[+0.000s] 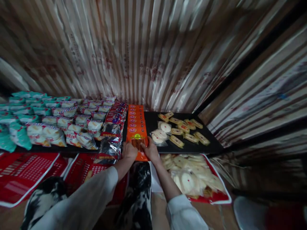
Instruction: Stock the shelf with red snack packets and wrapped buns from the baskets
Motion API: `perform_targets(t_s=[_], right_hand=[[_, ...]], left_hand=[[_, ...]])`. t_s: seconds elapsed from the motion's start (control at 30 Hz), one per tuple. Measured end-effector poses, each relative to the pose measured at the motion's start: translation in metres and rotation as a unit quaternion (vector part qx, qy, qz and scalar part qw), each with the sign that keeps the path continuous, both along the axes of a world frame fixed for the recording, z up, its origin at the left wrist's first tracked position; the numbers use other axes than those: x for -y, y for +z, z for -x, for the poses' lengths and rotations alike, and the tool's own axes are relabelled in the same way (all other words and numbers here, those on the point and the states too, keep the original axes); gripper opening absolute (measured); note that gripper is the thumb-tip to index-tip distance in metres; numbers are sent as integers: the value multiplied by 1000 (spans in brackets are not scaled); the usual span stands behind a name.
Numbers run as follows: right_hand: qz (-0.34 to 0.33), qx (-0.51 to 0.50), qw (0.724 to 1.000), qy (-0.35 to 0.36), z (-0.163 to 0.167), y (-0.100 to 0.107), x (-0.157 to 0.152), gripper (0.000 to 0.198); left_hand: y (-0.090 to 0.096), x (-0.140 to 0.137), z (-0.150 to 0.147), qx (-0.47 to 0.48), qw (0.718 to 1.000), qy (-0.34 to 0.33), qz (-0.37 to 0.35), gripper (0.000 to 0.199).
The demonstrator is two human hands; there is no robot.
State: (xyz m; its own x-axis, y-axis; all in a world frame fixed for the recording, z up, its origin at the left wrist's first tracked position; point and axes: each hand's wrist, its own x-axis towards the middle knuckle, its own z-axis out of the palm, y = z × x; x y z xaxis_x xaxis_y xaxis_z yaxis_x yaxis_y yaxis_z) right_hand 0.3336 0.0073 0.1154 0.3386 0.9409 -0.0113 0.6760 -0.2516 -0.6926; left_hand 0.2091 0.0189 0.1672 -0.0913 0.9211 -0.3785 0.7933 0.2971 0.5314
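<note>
Both hands meet at the near end of a row of orange packets point(136, 124) that runs in one overlapping line from the front edge of the dark surface point(153, 119) back toward the striped sheeting point(144, 54) behind it. The left hand point(129, 150) rests on the nearest orange packet point(139, 145) from the left, and the right hand point(151, 150) from the right. Both grips look closed on that packet's lower edge, though the fingertips are too small to read clearly. The packet overhangs the front edge and lies shingled on its neighbours, so each label in the row shows.

The rest is sorted the same way, each kind in its own lane. Dark foil packets point(111, 134) lie just left of the orange row, then white buns in clear wrap point(72, 127), then teal packets point(21, 111) at the far left. On the right lie round white cakes point(160, 132) and small yellow bars point(184, 129), spread loosely apart. Below the surface, red baskets point(28, 172) sit near the knees; one on the right holds more pale cakes point(192, 175).

Each orange packet carries a red oval mark, and the nearest one a green-yellow badge; none of the writing can be read.
</note>
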Motion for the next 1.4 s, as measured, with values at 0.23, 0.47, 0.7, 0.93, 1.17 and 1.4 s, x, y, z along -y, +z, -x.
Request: perform_targets(t_s=[0.23,0.47,0.7,0.93,1.17,1.4], right_hand=[[16,35,999,30,1,0,-2,46],[-21,20,998,48,-2,-2,-1,39],[-3,56,997,52,-4,-7,-2,53],[41,89,994,52,1,-1,-3,51],[78,155,982,77,-8,12,4,39],[-107,90,986,87,-13,-5,-12,42]], left_hand=[[3,5,-5,-63,998,-8,11,45],[6,17,-28,-78,992,-65,-70,49],[-6,-13,-44,-82,984,-130,-94,43],[-26,-36,-41,-79,986,-140,-41,43],[-20,-29,-40,-116,978,-164,-63,48],[-20,-20,-42,-136,975,-156,-83,47]])
